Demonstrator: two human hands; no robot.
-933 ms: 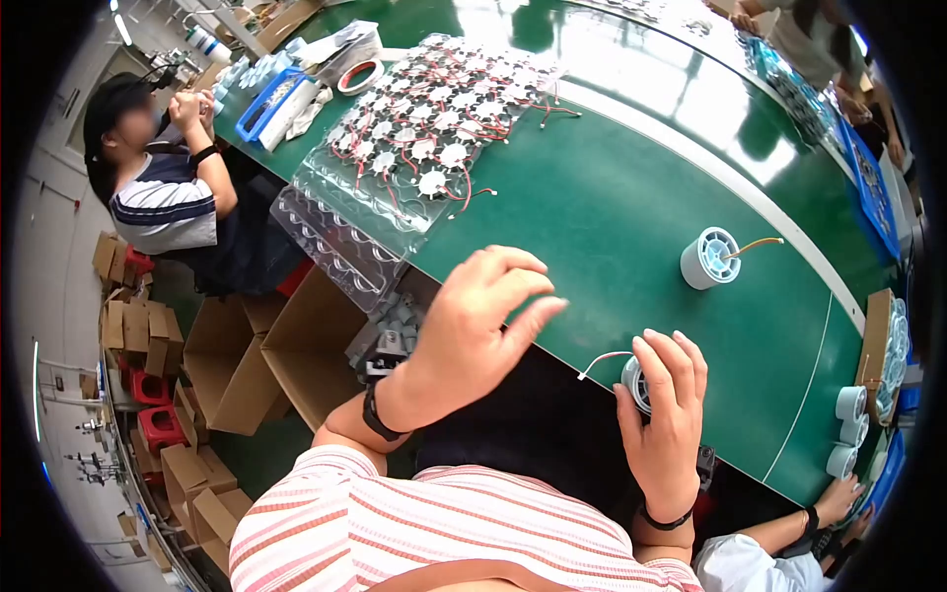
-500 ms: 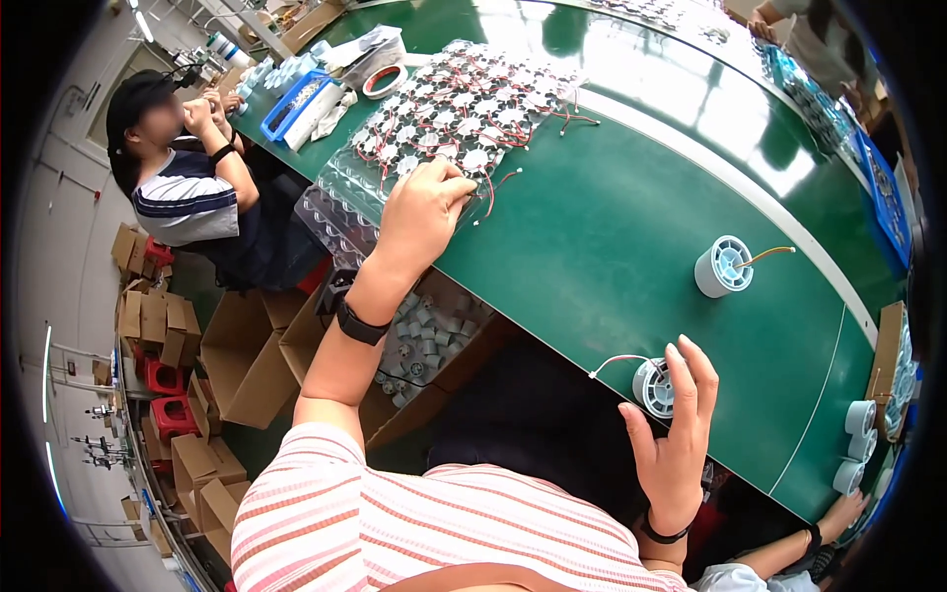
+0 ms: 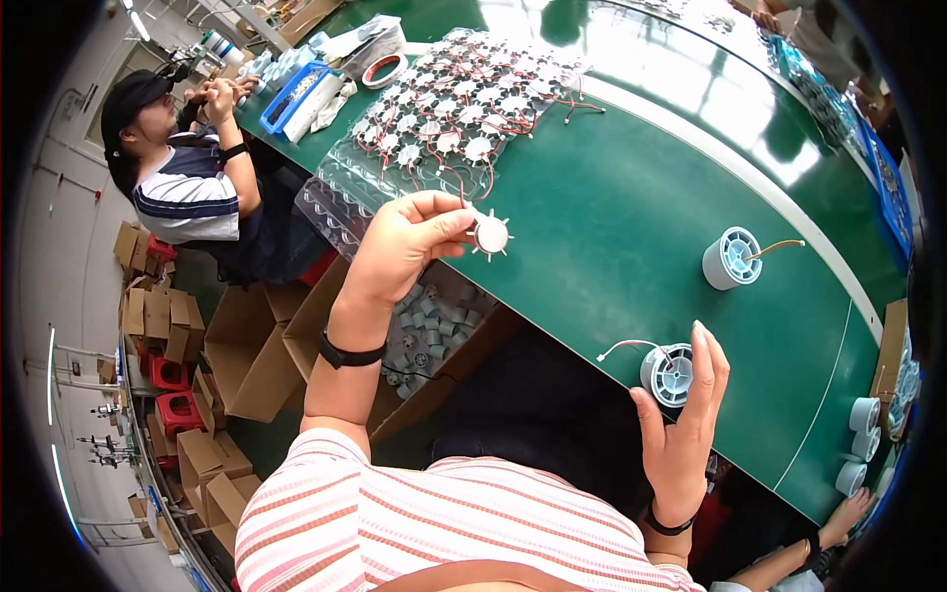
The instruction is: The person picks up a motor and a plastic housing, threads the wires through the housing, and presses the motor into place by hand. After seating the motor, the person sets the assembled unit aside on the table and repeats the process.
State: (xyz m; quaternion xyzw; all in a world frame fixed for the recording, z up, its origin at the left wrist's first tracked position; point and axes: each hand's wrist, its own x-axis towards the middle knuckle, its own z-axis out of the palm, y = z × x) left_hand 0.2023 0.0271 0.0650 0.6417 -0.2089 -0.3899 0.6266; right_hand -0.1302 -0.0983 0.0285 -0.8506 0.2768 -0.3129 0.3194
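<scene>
My left hand (image 3: 414, 242) pinches a small round white disc (image 3: 490, 236) with short spokes around its rim. The disc hangs over the table's near edge, with red wires running up from it. Behind it, a clear plastic tray (image 3: 347, 180) carries many similar white discs with red and black wires. My right hand (image 3: 683, 444) has its fingers stretched apart beside a light-blue spoked cylinder (image 3: 668, 375) at the table edge. I cannot tell whether the fingers touch that cylinder, from which a white-tipped wire sticks out to the left. Farther back stands another light-blue cylinder (image 3: 732, 259) with a yellowish wire.
Across the green table (image 3: 602, 217), a blue bin (image 3: 299, 104) and a roll of tape (image 3: 384, 71) lie at the far left. A co-worker (image 3: 187, 178) sits there. More cylinders (image 3: 864, 414) and another person's hand (image 3: 846, 513) are at right. Cardboard boxes (image 3: 247, 365) stand below left.
My left hand has drawn back from the tray toward me, bringing a white disc into view. My right hand has shifted slightly up and right beside the near cylinder.
</scene>
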